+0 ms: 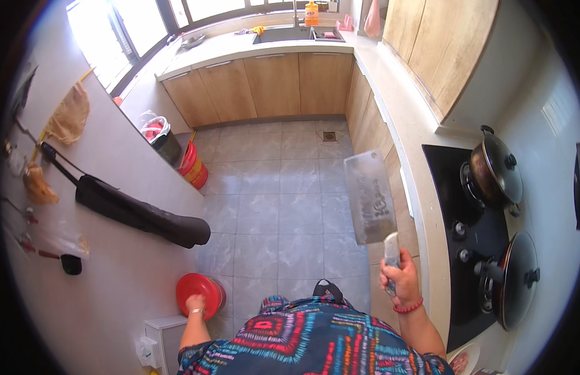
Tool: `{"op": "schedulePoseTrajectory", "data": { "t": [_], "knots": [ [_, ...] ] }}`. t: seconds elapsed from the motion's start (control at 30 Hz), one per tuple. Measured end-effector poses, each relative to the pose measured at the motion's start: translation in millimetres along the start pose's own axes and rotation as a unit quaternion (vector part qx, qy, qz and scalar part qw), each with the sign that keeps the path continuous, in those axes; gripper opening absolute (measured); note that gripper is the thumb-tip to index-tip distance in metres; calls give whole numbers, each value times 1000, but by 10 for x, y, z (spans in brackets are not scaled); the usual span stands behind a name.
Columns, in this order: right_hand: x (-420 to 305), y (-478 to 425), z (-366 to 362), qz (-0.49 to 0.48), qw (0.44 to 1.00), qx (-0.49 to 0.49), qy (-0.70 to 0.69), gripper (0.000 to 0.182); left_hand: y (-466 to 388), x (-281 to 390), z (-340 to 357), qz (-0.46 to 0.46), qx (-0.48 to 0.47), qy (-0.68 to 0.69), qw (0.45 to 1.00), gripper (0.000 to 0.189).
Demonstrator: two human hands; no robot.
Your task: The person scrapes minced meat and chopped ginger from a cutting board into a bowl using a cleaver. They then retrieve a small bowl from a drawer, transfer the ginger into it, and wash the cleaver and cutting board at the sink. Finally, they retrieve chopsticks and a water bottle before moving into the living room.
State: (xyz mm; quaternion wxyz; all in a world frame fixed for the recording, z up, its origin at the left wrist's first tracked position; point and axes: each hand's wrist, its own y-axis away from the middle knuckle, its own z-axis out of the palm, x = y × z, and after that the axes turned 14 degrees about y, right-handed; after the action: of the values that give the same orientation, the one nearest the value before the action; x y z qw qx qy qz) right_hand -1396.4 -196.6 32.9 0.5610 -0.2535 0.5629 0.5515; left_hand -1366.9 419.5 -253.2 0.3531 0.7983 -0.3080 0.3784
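Observation:
My right hand [402, 279] is closed around the handle of a cleaver [370, 197], whose broad metal blade points up and away over the floor beside the counter. The blade bears markings. My left hand [195, 303] is low at the left, over the lid of a red bucket [215, 297]; its fingers are partly hidden, so whether it grips the lid or only rests there is unclear. A plate of meat [460, 361] stands at the lower right, by the stove.
On the black gas stove [477, 243] stand a lidded pot [491, 173] and a lidded pan [519, 281]. Cabinets and a sink [285, 35] line the far side. A waste bin [166, 145], a red container [195, 166] and a hanging black bag [140, 213] are at left.

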Motion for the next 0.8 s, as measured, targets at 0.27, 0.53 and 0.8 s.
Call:
{"op": "schedulePoseTrajectory", "data": {
  "t": [0.27, 0.53, 0.8],
  "knots": [
    [-642, -2070, 767, 28, 991, -100, -81, 37, 137, -10, 265, -287, -72, -99, 950, 23],
    [-1083, -3736, 1520, -1, 995, -51, -84, 40, -2595, 2275, 2191, 140, -155, -251, 945, 36],
    [-1521, -5030, 1721, -49, 997, 19, -62, 40, -3536, 6006, 4526, 212, -291, 66, 931, 40]
  ]
}}
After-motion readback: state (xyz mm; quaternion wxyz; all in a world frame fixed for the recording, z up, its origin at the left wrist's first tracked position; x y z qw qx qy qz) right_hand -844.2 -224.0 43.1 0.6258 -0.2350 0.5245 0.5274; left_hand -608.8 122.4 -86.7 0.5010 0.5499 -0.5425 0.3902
